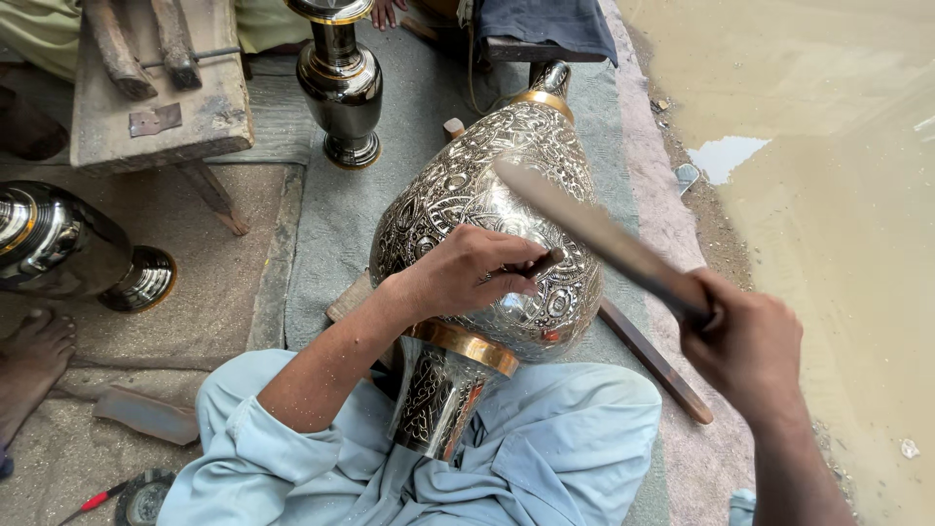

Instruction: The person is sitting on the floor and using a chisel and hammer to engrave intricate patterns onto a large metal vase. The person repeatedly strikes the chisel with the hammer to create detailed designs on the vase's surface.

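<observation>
Head view: an engraved metal vase (487,214) lies across the person's lap, its body already covered in pattern. Left hand (467,273), grip closed on a chisel (538,265), rests on the vase; right hand (745,346), fist wrapped around a wooden mallet (594,234), is raised just right of it.

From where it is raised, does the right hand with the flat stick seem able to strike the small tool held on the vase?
Probably yes. The right hand holds the flat stick above the small tool, which the left hand presses on the engraved vase. Nothing lies between them.
</observation>
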